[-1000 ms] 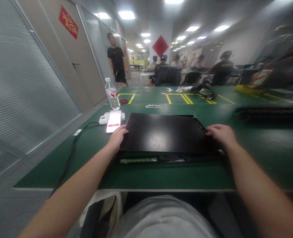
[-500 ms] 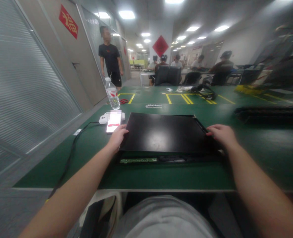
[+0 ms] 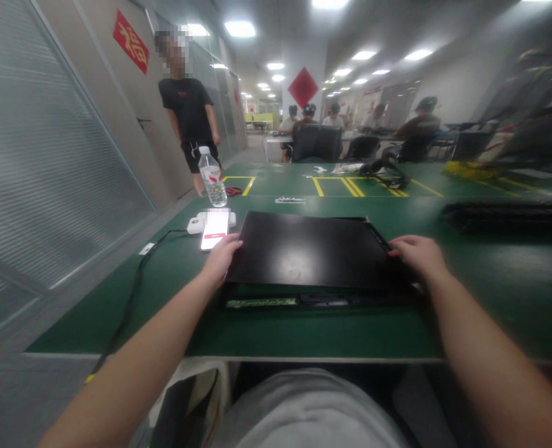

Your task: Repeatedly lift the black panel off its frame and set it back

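A glossy black flat panel (image 3: 304,249), like a display screen, lies tilted over a black frame (image 3: 350,300). Along the frame's near side a green circuit strip (image 3: 261,302) shows. My left hand (image 3: 222,255) pinches the panel's left edge between thumb and fingers. At the right edge, my right hand (image 3: 418,254) is closed with its fingertips on the rim; whether it grips the panel alone or the frame too, I cannot tell. The panel hides most of the frame's inside.
A lit phone (image 3: 215,229) leans on a white power strip (image 3: 195,225) by my left hand, with a water bottle (image 3: 213,177) behind. Red scissors (image 3: 234,191) and a dark long object (image 3: 513,218) lie farther off. A person (image 3: 189,115) stands beyond the table's left end.
The person in black has come closer and moved left. My hands and the panel have stayed almost in place.
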`<state>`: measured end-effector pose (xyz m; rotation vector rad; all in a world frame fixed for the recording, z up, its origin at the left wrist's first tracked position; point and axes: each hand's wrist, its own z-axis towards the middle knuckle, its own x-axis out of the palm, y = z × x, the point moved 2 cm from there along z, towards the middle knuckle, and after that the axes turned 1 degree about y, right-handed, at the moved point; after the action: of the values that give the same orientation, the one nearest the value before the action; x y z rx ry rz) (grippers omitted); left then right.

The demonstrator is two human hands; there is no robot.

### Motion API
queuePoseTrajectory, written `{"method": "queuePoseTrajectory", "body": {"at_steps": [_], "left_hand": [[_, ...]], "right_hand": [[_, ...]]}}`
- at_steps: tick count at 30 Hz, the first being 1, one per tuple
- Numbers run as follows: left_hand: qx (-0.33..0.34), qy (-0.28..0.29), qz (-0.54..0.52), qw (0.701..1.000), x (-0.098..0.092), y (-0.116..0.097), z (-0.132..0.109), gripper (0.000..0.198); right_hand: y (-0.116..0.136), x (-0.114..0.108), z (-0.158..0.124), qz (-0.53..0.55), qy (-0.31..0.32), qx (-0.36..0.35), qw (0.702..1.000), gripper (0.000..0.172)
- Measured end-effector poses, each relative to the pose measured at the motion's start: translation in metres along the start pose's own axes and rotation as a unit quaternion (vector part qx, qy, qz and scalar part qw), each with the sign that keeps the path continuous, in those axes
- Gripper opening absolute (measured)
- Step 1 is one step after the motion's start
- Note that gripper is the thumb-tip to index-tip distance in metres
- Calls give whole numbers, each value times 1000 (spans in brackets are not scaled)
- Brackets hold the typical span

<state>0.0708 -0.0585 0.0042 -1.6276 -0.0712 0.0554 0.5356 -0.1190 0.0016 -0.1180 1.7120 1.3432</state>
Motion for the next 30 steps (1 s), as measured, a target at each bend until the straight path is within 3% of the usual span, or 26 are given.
{"method": "queuePoseTrajectory", "body": {"at_steps": [18,30], "left_hand": [[27,16,19,999,-11,1,4,45],[95,-7,188,977,-14,-3,2,37]], "right_hand": [[-1,1,0,25,-4,-8,1000,27],[2,1,-4,45,-1,16,999,29]]}}
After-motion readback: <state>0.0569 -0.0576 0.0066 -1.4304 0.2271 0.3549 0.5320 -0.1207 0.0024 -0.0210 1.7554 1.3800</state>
